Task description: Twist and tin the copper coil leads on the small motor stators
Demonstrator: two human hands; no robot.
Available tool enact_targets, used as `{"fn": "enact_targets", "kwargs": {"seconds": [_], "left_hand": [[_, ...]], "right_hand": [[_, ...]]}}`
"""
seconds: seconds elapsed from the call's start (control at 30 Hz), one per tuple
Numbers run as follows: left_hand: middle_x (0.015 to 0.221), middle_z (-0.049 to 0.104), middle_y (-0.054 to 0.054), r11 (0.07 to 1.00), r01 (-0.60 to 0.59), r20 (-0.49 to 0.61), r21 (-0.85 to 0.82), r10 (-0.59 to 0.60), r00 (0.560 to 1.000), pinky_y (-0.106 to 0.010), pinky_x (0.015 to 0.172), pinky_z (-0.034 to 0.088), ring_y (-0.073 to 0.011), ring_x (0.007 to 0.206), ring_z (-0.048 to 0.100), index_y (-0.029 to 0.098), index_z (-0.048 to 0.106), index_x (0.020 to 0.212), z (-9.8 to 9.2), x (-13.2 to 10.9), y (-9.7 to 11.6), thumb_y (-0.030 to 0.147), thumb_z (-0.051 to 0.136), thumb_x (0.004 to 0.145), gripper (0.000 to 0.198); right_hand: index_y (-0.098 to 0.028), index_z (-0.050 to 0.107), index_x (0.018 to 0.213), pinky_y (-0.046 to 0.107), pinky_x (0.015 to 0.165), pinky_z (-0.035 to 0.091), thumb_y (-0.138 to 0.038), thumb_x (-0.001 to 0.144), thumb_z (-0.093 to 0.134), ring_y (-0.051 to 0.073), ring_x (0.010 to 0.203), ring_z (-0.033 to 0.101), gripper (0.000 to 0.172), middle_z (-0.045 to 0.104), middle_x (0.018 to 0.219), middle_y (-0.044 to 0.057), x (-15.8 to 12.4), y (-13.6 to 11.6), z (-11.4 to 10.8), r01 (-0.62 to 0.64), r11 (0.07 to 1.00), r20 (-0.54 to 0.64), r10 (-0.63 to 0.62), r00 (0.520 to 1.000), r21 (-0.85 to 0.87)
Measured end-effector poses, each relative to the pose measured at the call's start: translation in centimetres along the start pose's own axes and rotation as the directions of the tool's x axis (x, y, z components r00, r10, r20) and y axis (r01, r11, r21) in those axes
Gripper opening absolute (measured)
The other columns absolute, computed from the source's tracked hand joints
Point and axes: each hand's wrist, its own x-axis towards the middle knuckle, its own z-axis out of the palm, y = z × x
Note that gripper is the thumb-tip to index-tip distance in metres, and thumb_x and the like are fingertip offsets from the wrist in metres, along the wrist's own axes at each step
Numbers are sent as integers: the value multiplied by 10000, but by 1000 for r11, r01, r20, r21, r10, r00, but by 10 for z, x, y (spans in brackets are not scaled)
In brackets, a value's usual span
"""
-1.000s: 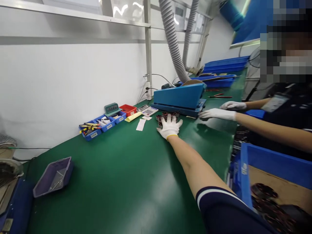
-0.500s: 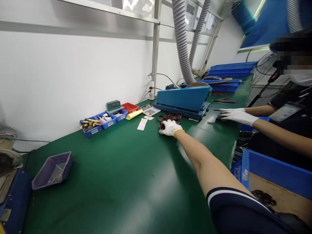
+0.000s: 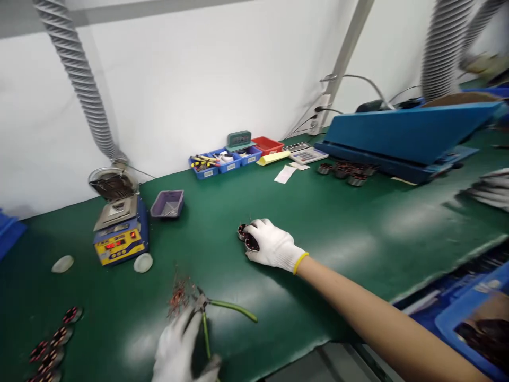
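My right hand (image 3: 272, 241), in a white glove with a yellow cuff, grips small round wire-wound motor cores (image 3: 252, 243) above the middle of the green table; at least two show. My left hand (image 3: 178, 345), gloved and blurred at the bottom, has its thumb and fingers apart around diagonal cutters (image 3: 202, 302) with green handles. The cutters lie with their jaws beside a scatter of copper wire clippings (image 3: 178, 297). More wound cores (image 3: 51, 355) sit at the lower left, and another cluster of cores (image 3: 350, 171) is at the back right.
A yellow-and-blue solder pot (image 3: 123, 249) stands at left below a grey hose (image 3: 79, 79). A purple tray (image 3: 159, 196), small blue bins (image 3: 204, 172), a calculator (image 3: 308, 155) and a blue machine (image 3: 401, 132) line the back. A co-worker's gloved hand (image 3: 493, 188) is at right.
My view has swung left. My right hand has come from the far cluster toward the table's middle with cores in its grip. My left hand and the cutters have come into view.
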Motion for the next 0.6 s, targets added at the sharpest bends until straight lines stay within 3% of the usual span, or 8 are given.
{"fn": "enact_targets", "kwargs": {"seconds": [0.07, 0.13, 0.23, 0.33, 0.47, 0.53, 0.6], "left_hand": [[1444, 472, -93, 994, -111, 33, 0, 111, 993, -544, 1012, 460, -375, 1274, 472, 262, 518, 1340, 5, 15, 9, 366, 698, 717, 657], [1441, 474, -117, 980, -199, 68, -18, 200, 977, -588, 1071, 378, -381, 1292, 449, 208, 524, 1323, 10, 32, 13, 385, 678, 740, 628], [1379, 546, -83, 948, -306, 127, -82, 315, 941, -580, 1095, 345, -320, 1275, 479, 227, 515, 1317, 15, 47, 4, 285, 578, 828, 497], [1352, 570, -74, 916, -381, 118, -124, 395, 911, -531, 1105, 354, -265, 1279, 484, 238, 501, 1328, 15, 49, -18, 135, 492, 836, 503], [1304, 607, -60, 866, -480, 103, -142, 495, 863, -509, 1092, 381, -245, 1262, 505, 241, 561, 1247, 11, 50, -41, 61, 443, 814, 483], [1299, 607, -76, 874, -467, 37, -131, 475, 879, -520, 1077, 396, -262, 1255, 511, 228, 573, 1218, 9, 49, -45, 84, 470, 803, 452], [1304, 593, -118, 908, -400, -67, -127, 394, 917, -534, 1054, 416, -293, 1253, 507, 200, 553, 1234, 8, 45, -46, 143, 528, 783, 455]], "right_hand": [[-266, 537, 1260, 431, 908, 443, -519, 567, 759, 339, 1165, 455, 771, 505, 1299, 111, -2, -24, -1, 68, 997, -26, -67, 997, 21], [-220, 454, 1354, 470, 1010, 370, -541, 509, 790, 366, 1235, 411, 965, 428, 1396, 140, -11, -33, -3, 66, 997, -97, -62, 993, 38], [-201, 377, 1414, 492, 988, 387, -542, 507, 791, 382, 1241, 427, 1054, 430, 1399, 164, -33, -26, 1, -187, 974, -153, 206, 967, 128], [-201, 485, 1335, 486, 972, 406, -536, 509, 795, 377, 1178, 496, 944, 545, 1288, 150, -43, -16, 16, -383, 907, -71, 399, 914, 173], [-197, 620, 1139, 453, 978, 414, -484, 638, 737, 334, 1101, 559, 590, 645, 1115, 111, -30, -18, 28, -408, 893, -76, 428, 900, 192], [-197, 620, 1118, 414, 901, 472, -427, 732, 664, 289, 1021, 606, 452, 657, 1068, 100, -30, -26, 27, -414, 881, -82, 441, 894, 229], [-207, 589, 1167, 370, 846, 508, -397, 772, 625, 242, 969, 632, 440, 654, 1079, 85, -42, -39, 24, -388, 880, -71, 420, 905, 274]]}}
